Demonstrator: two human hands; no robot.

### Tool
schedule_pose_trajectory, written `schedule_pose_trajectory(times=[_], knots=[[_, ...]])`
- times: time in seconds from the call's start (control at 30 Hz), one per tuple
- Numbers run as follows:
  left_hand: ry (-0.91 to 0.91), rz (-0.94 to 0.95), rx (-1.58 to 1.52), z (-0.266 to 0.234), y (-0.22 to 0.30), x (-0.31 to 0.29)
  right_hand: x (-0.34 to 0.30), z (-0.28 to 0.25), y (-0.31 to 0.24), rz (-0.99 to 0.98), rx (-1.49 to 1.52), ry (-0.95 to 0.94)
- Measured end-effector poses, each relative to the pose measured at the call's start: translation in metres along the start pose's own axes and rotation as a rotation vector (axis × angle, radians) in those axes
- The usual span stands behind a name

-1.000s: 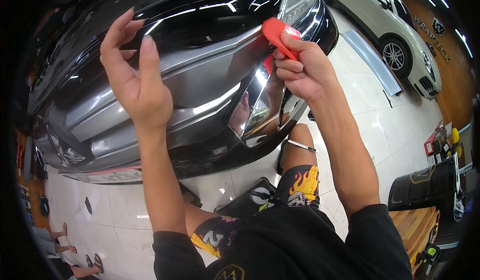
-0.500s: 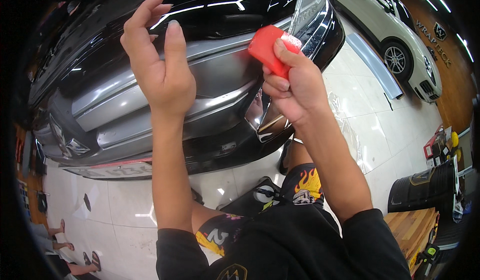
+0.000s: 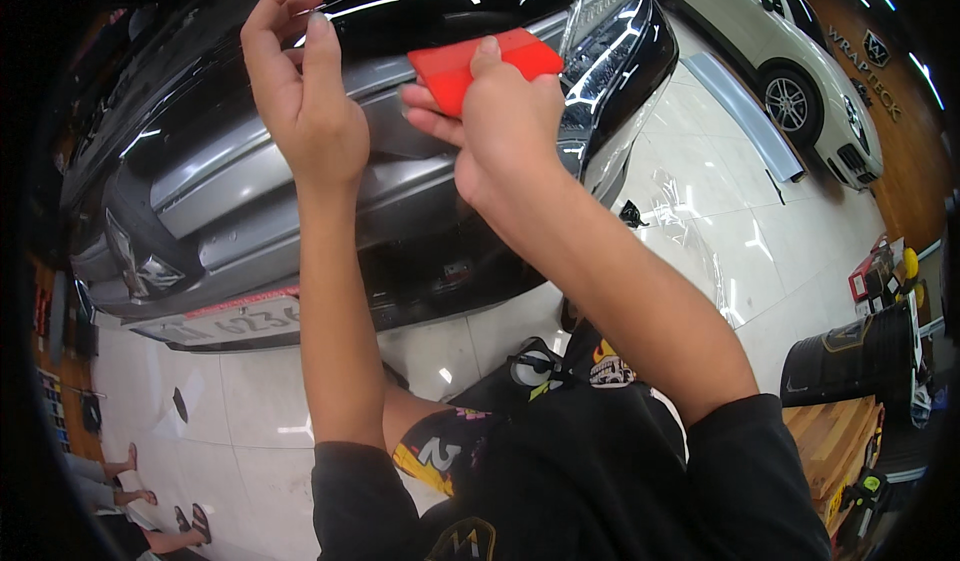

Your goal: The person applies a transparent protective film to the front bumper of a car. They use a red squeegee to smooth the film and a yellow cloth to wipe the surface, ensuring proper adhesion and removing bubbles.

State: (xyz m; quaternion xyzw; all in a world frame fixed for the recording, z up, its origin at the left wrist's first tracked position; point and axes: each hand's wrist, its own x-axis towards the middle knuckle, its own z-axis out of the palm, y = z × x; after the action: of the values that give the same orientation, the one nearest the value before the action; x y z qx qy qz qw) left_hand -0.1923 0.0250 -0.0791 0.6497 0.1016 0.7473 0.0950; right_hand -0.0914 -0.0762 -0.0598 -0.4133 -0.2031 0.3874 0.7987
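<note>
**Red squeegee card (image 3: 448, 64) gripped over the dark car (image 3: 415, 196)**

The right hand (image 3: 513, 126) was closed on the red squeegee card, thumb pressed along its upper face, two fingertips showing below its left end. The card lay over the bodywork, toward the right edge of the dark car; whether it touched the surface could not be told. The left hand (image 3: 312, 121) was raised to the left of the card, fingers half curled and thumb spread wide of them, with nothing visible between.

Thin and flat, the card looked light, fairly stiff yet springy, and hardly fragile; its smooth face might have proved slippery if wet. The best hold seemed to be midway along its near long edge, thumb on top and fingers beneath, leaving the far edge and corners free.
</note>
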Motion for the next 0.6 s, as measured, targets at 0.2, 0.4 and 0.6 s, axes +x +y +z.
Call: schedule_pose_trajectory(times=[0.2, 0.4, 0.6], knots=[[0.030, -0.048, 0.094, 0.004, 0.005, 0.001, -0.009, -0.024, -0.004, 0.194, 0.069, -0.205], [0.010, -0.061, 0.013, -0.005, 0.003, 0.004, -0.023, -0.067, -0.021, 0.133, -0.245, -0.416], [0.010, -0.042, -0.014, -0.003, 0.003, 0.005, 0.040, -0.086, -0.033, 0.123, -0.059, -0.291]])
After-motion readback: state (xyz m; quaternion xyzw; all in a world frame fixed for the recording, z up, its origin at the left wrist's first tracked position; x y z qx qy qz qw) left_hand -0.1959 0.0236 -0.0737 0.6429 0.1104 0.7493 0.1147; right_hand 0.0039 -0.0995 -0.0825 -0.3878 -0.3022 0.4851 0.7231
